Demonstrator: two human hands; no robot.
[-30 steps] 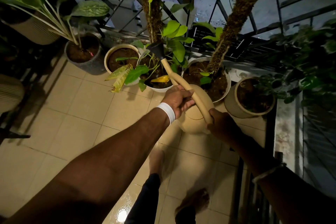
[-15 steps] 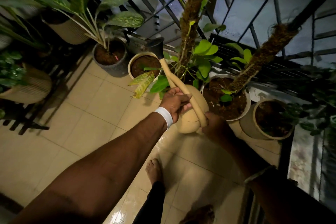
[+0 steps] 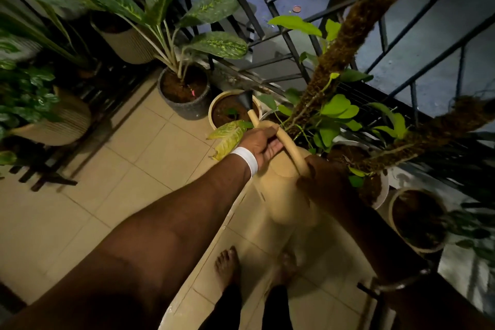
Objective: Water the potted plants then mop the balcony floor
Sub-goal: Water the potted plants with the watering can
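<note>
I hold a beige watering can (image 3: 286, 195) in both hands above the tiled floor. My left hand (image 3: 262, 146), with a white wristband, grips the front of its long handle beside the spout. My right hand (image 3: 318, 182) grips the rear of the handle. The black rose on the spout (image 3: 245, 100) hangs over a cream pot (image 3: 214, 112) with brown soil and a small green shoot. Left of it stands a grey pot (image 3: 184, 110) holding a large spotted-leaf plant. To the right, a white pot (image 3: 384, 187) holds a moss pole with green climbing leaves.
A black metal railing (image 3: 284, 35) runs behind the pots. Ribbed beige planters (image 3: 67, 120) sit on a dark stand at the left. Another cream pot (image 3: 417, 220) stands at the right edge. My bare feet (image 3: 227, 265) rest on wet beige tiles (image 3: 107, 169).
The watering can has swung left, away from the moss-pole pot, so its spout now hangs over the cream pot. My view has turned left and down with it.
</note>
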